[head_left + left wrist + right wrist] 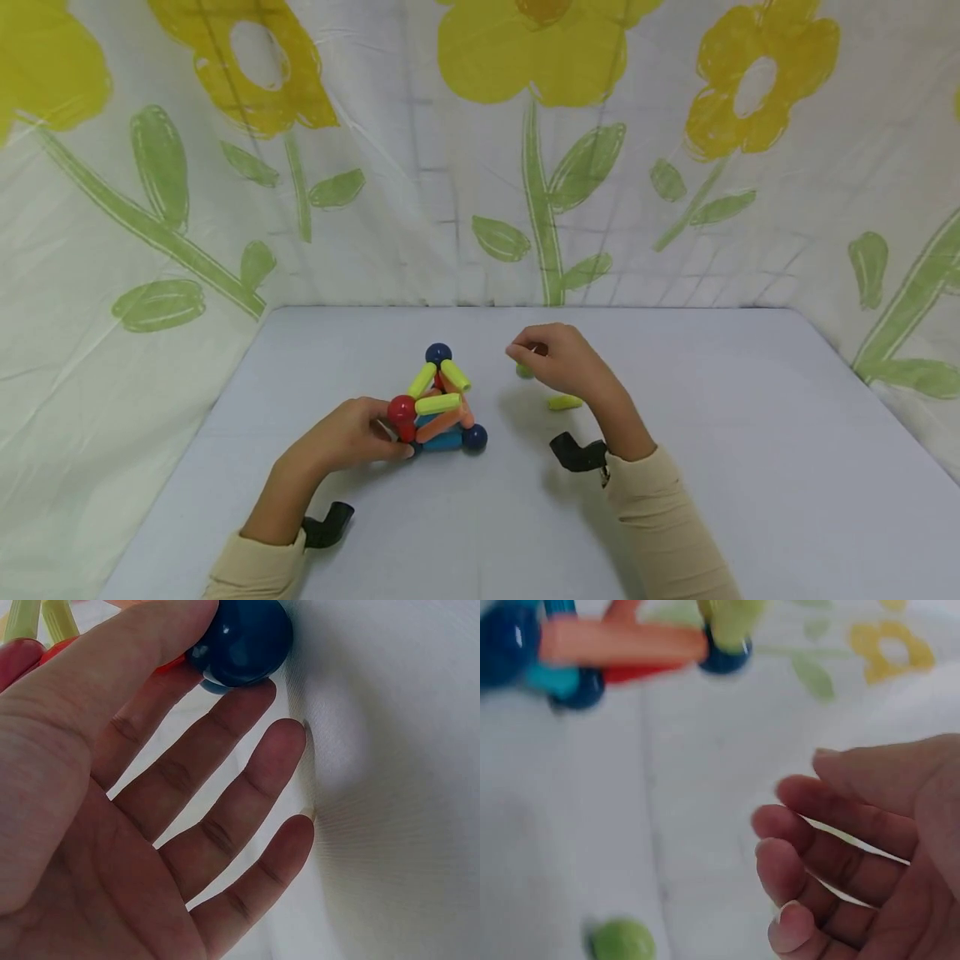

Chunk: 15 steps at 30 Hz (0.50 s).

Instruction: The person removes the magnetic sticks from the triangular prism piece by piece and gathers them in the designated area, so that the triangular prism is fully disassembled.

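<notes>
A frame of magnetic rods and balls (442, 436) stands on the table left of centre, with orange, blue, red and yellow-green rods. My left hand (348, 433) grips its near left corner. In the left wrist view, the thumb and fingers pinch a dark blue ball (247, 637) there, while the other fingers extend beside the tabletop. My right hand (558, 358) hovers right of the frame, fingers loosely curled and holding nothing. A green ball (523, 371) lies partly hidden beneath it. One loose yellow-green rod (564, 402) rests near the right wrist.
The white table (750, 433) reaches back to a hanging cloth (405, 208) printed with yellow flowers. A black wrist mount (577, 452) juts from the right sleeve, and another black mount (327, 526) from the left sleeve.
</notes>
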{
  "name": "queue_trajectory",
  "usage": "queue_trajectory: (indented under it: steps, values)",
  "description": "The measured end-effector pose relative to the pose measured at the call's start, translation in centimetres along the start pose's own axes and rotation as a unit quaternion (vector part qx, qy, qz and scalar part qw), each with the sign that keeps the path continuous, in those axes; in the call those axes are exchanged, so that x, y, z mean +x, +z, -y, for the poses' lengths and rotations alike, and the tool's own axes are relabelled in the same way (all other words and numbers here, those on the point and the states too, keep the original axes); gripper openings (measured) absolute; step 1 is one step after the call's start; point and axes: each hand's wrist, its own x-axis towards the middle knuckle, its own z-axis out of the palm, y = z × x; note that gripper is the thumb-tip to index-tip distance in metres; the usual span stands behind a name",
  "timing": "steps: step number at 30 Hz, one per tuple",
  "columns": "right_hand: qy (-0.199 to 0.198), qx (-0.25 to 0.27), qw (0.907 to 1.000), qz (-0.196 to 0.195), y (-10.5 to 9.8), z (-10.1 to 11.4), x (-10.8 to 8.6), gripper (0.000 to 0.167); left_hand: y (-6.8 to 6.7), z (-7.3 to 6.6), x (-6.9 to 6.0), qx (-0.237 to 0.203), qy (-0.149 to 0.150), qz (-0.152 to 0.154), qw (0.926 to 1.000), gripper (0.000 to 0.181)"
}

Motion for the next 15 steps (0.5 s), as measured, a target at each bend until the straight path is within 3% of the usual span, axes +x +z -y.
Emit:
queue_trajectory:
  steps: [5, 10, 15]
  values:
    - [0.027, 0.085, 0.9959, 0.016, 2.9, 2.5, 0.6, 0.023, 0.0, 0.0, 0.0, 0.000, -0.005, -0.001, 1.0000, 0.023]
    - [0.036, 0.149, 0.9873, 0.043, 4.6, 3.3, 0.9, 0.022, 0.0, 0.0, 0.0, -0.008, -0.003, -0.002, 1.0000, 0.026]
    - [0.026, 0.151, 0.9874, 0.039, 4.7, 3.2, 0.8, 0.019, 0.0, 0.0, -0.1, -0.011, 0.003, -0.001, 0.9999, 0.025]
